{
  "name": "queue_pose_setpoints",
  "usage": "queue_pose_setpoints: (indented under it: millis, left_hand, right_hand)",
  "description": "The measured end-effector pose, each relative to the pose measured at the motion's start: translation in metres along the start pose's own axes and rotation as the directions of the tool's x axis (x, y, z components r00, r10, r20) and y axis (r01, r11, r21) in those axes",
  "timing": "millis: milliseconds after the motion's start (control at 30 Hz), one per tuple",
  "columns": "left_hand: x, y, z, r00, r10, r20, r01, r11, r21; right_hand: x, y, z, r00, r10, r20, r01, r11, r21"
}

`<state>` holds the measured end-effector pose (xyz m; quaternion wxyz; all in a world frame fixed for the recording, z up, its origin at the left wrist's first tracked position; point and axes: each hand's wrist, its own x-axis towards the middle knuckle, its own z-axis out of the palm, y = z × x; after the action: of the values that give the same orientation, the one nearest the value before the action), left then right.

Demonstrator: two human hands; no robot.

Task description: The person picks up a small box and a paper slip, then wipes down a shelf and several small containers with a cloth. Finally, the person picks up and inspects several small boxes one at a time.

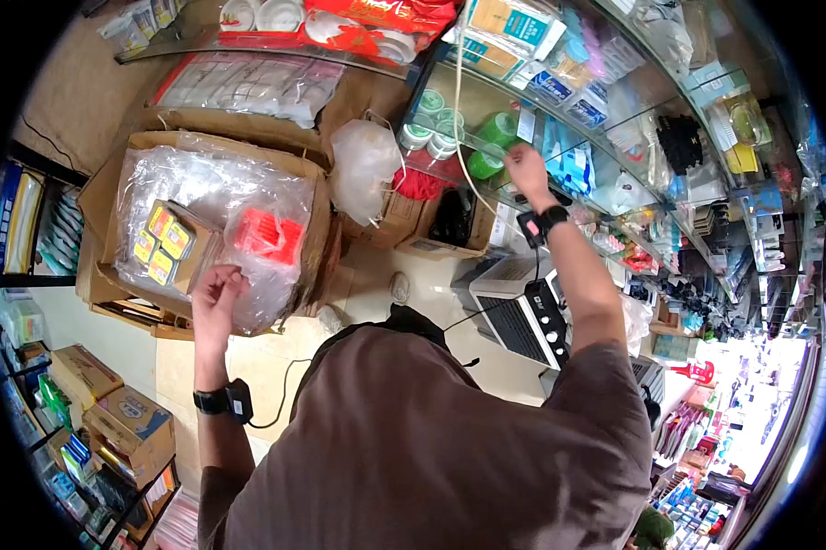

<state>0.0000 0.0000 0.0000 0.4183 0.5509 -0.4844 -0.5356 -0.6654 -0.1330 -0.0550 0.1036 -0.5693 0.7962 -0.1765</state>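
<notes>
My left hand (219,291) is over the near edge of a plastic-lined cardboard box, its fingers loosely bent and apart, with no object visible in them. Just beyond it, yellow-and-black packs (168,240) sit grouped in a small carton. To their right lies a red item in clear plastic (268,236). My right hand (528,174) reaches to the glass shelf on the right, fingers curled together beside a green container (486,163). Whether it grips anything is hidden. Another green container (498,129) and several white-and-green tubs (429,128) stand close by.
A white plastic bag (363,165) hangs between the big box (305,188) and the shelves. A black-and-white appliance (523,316) stands on the floor at right. A pale cord (460,101) hangs before the shelf. Cartons (131,426) fill the left rack.
</notes>
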Motion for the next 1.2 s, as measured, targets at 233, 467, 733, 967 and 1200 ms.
queue_pose_setpoints:
  millis: [233,467,733,967,1200]
  left_hand:
    - [-0.032,0.000,0.073,0.991,-0.110,-0.075,0.107,0.993,-0.044]
    - [-0.067,0.018,0.119,0.963,-0.166,-0.213,0.160,0.986,-0.048]
    - [-0.097,0.022,0.152,0.908,-0.267,-0.324,0.252,0.964,-0.088]
    - [-0.094,0.020,0.177,0.898,-0.281,-0.339,0.252,0.959,-0.129]
    - [-0.076,0.017,0.177,0.927,-0.253,-0.276,0.235,0.967,-0.096]
  right_hand:
    - [0.115,0.035,-0.026,0.996,0.022,-0.087,-0.042,0.972,-0.233]
    - [0.197,0.091,0.032,0.986,-0.142,-0.092,0.112,0.955,-0.274]
    - [0.219,0.094,0.042,0.998,-0.053,-0.022,0.047,0.973,-0.226]
    - [0.223,0.098,0.041,0.999,-0.045,-0.021,0.040,0.980,-0.194]
    - [0.201,0.088,0.040,0.992,-0.056,-0.115,0.048,0.996,-0.077]
